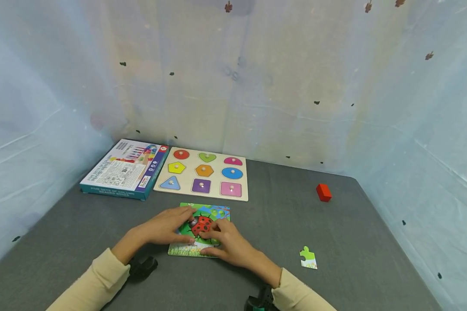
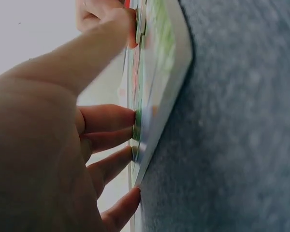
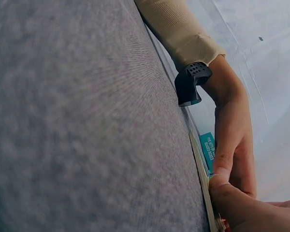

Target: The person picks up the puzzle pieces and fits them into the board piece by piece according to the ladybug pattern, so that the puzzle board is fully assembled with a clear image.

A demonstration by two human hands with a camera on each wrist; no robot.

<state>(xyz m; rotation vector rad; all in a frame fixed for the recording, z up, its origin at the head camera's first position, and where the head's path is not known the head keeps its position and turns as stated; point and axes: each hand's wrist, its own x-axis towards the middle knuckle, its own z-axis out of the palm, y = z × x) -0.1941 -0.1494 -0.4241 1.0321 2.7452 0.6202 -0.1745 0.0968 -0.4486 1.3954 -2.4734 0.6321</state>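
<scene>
A ladybug jigsaw puzzle (image 1: 196, 250) in a flat tray lies on the table before me. My left hand (image 1: 167, 226) rests on its left side, fingers spread and fairly straight. In the left wrist view, the fingertips (image 2: 128, 118) touch the puzzle's face and edge. Over the lower right part is my right hand (image 1: 231, 244), its thumb and index finger curled at a puzzle piece (image 2: 141, 21) that looks slightly raised. Much of that piece is hidden by the hands. A loose green and white jigsaw piece (image 1: 308, 258) lies to the right, apart from both hands.
Behind the puzzle lies a wooden shape board (image 1: 184, 180) with knobbed coloured shapes. A teal and white box (image 1: 114, 172) stands to its left. A red block (image 1: 324, 192) sits at the far right. Pale sheeting (image 1: 272, 86) encloses the grey table (image 1: 276, 224).
</scene>
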